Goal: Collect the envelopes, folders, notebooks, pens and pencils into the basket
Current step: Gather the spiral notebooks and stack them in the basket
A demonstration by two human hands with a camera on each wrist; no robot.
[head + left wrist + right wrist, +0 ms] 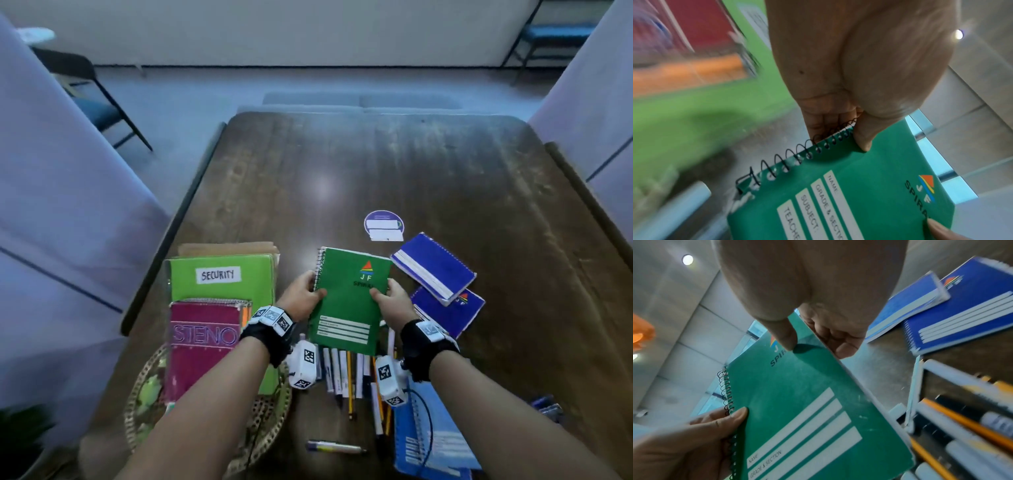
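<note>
Above table [376, 164], green notebook [349, 301] pinched between left hand [299, 293] and right hand [390, 301].

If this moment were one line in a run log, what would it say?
step: collecting notebooks | left hand: grips green notebook at spiral edge | right hand: grips opposite edge | notebook: lifted over pens | basket: left

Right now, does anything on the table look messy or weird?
Yes. The two blue notebooks lie crooked, one partly on top of the other. One pen lies alone, apart from the pile of pens and pencils. The green notebook, held by both hands, looks fine.
</note>
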